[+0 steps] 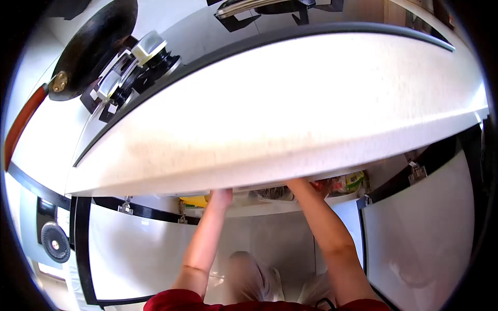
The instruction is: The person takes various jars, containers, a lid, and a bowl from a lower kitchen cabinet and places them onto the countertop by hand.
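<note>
Both my arms reach under the front edge of the white countertop (270, 114) into an open cabinet below it. My left hand (222, 197) is at the cabinet's opening, beside a yellow item (195, 201); its fingers are hidden under the counter edge. My right hand (298, 182) is mostly hidden by the same edge, so what it touches does not show. Near it are red and green packets (348, 182) and a dark, blurred item (276, 193) on the cabinet shelf (249, 210).
A black pan (96, 46) with a brown handle rests at the upper left, beside the stove knobs (149, 47). The glass stove top (197, 39) spans the back. Open cabinet doors (140, 254) (423, 223) flank my arms. A round fan (55, 242) shows at far left.
</note>
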{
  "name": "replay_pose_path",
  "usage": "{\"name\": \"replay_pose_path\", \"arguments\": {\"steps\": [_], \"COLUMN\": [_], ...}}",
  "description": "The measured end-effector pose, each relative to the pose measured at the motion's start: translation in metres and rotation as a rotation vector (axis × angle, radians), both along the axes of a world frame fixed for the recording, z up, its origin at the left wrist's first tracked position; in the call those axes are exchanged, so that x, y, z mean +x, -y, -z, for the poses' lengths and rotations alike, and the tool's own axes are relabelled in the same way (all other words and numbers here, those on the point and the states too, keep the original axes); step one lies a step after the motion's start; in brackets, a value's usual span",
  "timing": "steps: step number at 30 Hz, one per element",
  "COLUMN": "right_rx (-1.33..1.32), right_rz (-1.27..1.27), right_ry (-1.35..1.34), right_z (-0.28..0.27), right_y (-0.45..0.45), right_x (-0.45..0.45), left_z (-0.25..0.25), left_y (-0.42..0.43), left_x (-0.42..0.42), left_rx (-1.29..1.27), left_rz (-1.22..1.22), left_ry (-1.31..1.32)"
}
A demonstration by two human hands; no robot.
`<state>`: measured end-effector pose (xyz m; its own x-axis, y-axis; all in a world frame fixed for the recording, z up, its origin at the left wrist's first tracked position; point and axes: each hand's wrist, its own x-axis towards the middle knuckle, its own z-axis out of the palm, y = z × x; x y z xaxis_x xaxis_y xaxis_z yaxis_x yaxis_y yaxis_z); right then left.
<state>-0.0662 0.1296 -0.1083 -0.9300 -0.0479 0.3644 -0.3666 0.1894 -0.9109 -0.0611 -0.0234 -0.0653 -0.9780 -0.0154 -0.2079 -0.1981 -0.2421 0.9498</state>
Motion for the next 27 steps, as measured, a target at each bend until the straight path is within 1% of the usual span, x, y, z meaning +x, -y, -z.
{"name": "replay_pose_path", "arguments": {"steps": [1,2,3,6,11,13,14,16,17,18,19,21,22,24,25,26,27], "right_rx": [0.136,0.061,0.026,-0.152,-0.337,-0.445,-0.177,-0.164,-0.204,-0.242,-0.166,-0.136,-0.100,-0.128,-0.143,-0.162,-0.154], "right_rz": [0.207,0.194,0.185,0.126,0.094,0.070,0.109,0.126,0.164,0.204,0.247,0.276,0.295,0.312,0.329,0.344,0.359], "right_ry": [-0.196,-0.156,-0.136,0.025,0.162,0.239,0.273,0.354,0.303,0.253,0.229,0.261,0.284,0.307,0.276,0.242,0.246], "right_z": [0.017,0.039,0.038,0.023,0.005,-0.014,-0.026,-0.057,-0.065,-0.072,-0.082,-0.109,-0.129,-0.169,-0.193,-0.215,-0.237], "right_y": [0.011,0.011,0.005,-0.006,0.005,0.013,0.011,0.010,0.011,0.013,0.015,0.017,0.017,0.016,0.015,0.016,0.016], "right_x": [-0.008,-0.006,0.003,0.039,0.092,0.120,0.135,0.172,0.190,0.208,0.226,0.264,0.283,0.315,0.331,0.344,0.358], "left_z": [0.014,0.027,0.020,0.001,-0.019,-0.014,0.000,0.000,-0.005,-0.020,-0.039,-0.073,-0.093,-0.140,-0.171,-0.193,-0.212], "left_y": [0.007,0.013,0.012,0.005,-0.005,0.002,0.014,0.019,0.019,0.018,0.015,0.014,0.013,0.009,0.003,0.005,0.010], "left_x": [-0.004,-0.008,-0.007,0.009,0.053,0.075,0.083,0.118,0.137,0.154,0.171,0.204,0.220,0.248,0.259,0.268,0.279], "left_rx": [0.057,0.065,0.058,0.004,-0.076,0.003,0.207,0.214,0.123,0.123,0.130,0.144,0.146,0.083,0.072,0.075,0.082], "left_rz": [0.044,0.068,0.073,0.094,0.124,0.155,0.194,0.182,0.185,0.194,0.212,0.216,0.234,0.301,0.286,0.305,0.372], "left_ry": [-0.054,-0.053,-0.037,0.022,0.107,0.147,0.199,0.156,0.137,0.153,0.207,0.304,0.319,0.279,0.343,0.348,0.355]}}
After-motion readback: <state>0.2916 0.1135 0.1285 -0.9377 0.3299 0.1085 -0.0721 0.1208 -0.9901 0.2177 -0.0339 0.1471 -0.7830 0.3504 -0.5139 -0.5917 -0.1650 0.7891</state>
